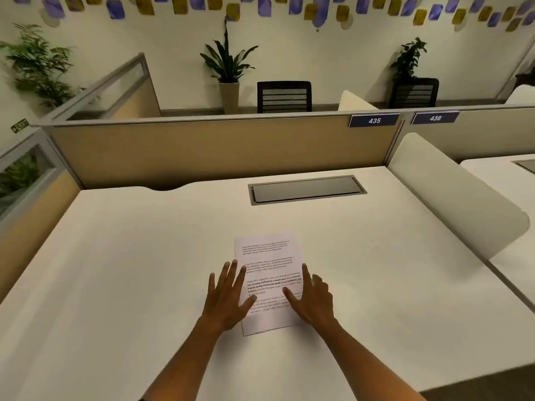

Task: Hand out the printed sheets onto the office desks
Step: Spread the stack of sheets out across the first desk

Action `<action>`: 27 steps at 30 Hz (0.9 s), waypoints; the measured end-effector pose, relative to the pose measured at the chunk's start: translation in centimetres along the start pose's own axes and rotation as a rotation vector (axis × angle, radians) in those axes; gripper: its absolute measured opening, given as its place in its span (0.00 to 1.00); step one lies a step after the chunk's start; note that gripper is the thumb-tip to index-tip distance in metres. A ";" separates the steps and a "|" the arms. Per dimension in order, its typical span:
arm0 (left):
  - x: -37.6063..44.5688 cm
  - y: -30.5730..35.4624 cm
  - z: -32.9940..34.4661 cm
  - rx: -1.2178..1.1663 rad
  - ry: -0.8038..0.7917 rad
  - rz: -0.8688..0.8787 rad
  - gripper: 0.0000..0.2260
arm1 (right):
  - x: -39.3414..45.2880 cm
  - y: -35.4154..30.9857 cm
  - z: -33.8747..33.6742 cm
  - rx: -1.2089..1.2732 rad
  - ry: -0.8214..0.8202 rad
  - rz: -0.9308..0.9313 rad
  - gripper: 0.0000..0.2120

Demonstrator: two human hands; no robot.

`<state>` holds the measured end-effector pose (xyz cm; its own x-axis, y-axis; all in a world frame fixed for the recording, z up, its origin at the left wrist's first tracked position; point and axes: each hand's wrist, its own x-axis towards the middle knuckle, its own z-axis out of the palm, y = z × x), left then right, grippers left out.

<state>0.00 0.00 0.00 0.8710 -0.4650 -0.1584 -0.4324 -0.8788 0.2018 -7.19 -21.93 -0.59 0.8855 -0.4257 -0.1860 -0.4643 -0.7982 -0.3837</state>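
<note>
A printed sheet (269, 264) with black text lies flat on the white desk (130, 256), near the front middle. My left hand (228, 296) rests with fingers spread on the sheet's left edge, thumb on the paper. My right hand (311, 299) lies flat on the sheet's right edge, fingers apart. Neither hand grips anything. The sheet's lower part is partly covered by both hands.
A grey cable hatch (307, 189) is set into the desk behind the sheet. A tan partition (202, 151) with number plates 435 (374, 120) and 438 closes the back. A white rounded divider (457, 195) separates the neighbouring desk (498, 175) on the right. Chairs and potted plants stand beyond.
</note>
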 end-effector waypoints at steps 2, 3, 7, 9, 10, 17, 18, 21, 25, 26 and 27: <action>-0.3 -0.1 0.7 0.013 -0.060 0.007 0.37 | -0.3 0.0 0.2 0.008 -0.006 0.036 0.42; -0.6 -0.2 1.1 0.020 -0.087 0.002 0.37 | -0.5 0.0 0.4 0.006 -0.002 0.046 0.42; -1.2 -0.3 2.0 -0.002 -0.176 0.029 0.38 | -0.4 -0.3 0.8 0.036 0.007 0.093 0.42; -1.4 -0.5 2.4 -0.007 -0.218 0.044 0.38 | -0.2 -0.3 0.9 0.053 0.004 0.110 0.42; -1.5 -0.6 2.6 -0.003 -0.240 0.049 0.38 | -0.2 -0.4 1.0 0.057 0.001 0.118 0.42; -1.3 -0.7 3.1 0.008 -0.266 0.055 0.37 | -0.1 -1.3 1.5 0.121 0.033 0.187 0.42; -1.2 -0.7 3.2 0.012 -0.268 0.054 0.37 | -0.1 -1.5 1.5 0.179 0.032 0.205 0.42; -1.1 -0.8 3.5 0.026 -0.267 0.055 0.38 | 0.3 -2.0 1.3 0.472 0.022 0.284 0.42; -1.0 -1.0 3.5 0.040 -0.258 0.061 0.38 | 0.7 -2.5 0.4 0.912 -0.048 0.431 0.42; -1.0 -1.0 3.5 0.044 -0.257 0.061 0.38 | 0.7 -2.7 0.2 1.003 -0.080 0.477 0.39; -0.9 -1.1 3.4 0.051 -0.255 0.063 0.37 | 0.8 -2.7 0.1 1.052 -0.096 0.495 0.35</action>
<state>-1.15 1.01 -3.40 0.7577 -0.5256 -0.3868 -0.5009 -0.8483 0.1715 -5.25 -20.07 0.25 0.6292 -0.5218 -0.5760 -0.5580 0.2126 -0.8021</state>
